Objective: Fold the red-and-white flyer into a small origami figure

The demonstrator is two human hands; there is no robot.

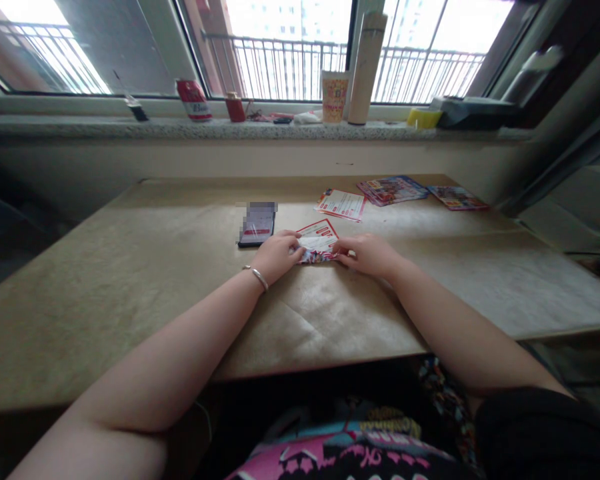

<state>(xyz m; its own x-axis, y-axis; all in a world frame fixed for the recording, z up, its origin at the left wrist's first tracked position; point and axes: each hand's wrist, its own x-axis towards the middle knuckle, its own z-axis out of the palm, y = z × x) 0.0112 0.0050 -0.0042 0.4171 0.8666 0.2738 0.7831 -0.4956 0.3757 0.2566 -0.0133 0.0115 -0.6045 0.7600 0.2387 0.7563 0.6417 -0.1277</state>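
A printed card [320,239] with a red border lies on the table between my two hands. Its near edge is folded up, so the colourful back shows along the front. My left hand [280,255], with a silver bangle at the wrist, grips the card's left end. At the right end, the fingers of my right hand [363,255] pinch the folded edge. A phone [257,223] with its screen lit lies just beyond my left hand. Several similar cards [341,205] rest behind the folded one, white printed side up.
A stack of colourful cards [394,189] and a smaller pile [457,198] lie at the table's back right. Along the windowsill [260,131] stand a red can [194,100], a red bottle [235,107], a paper cup [335,97] and a tall cylinder [367,70].
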